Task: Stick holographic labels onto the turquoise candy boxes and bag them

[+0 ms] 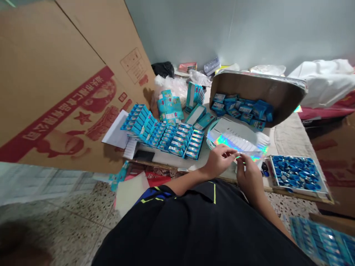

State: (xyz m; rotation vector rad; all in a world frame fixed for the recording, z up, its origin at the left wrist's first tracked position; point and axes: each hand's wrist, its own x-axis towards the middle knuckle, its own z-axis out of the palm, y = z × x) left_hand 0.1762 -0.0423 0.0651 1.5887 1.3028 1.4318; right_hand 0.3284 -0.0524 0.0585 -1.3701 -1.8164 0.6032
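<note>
My left hand (220,161) and my right hand (249,176) meet at the table's front edge. Their thumbs and fingertips are pinched together around something too small to make out. Just beyond the fingers lies a shiny rainbow-coloured sheet (222,139) with rows of white strips, resting on a grey-white board (235,125). To the right of my right hand, a white tray (302,189) holds many glossy blue oval pieces (295,171). A few dark blue pieces (265,170) lie between that hand and the tray.
Rows of small blue boxes (177,140) stand left of my hands, with flat blue cartons (169,107) behind. An open cardboard box (257,83) holds more blue boxes (245,109). A large printed carton (69,85) rises at left. Stacked blue packs (321,236) sit low at right.
</note>
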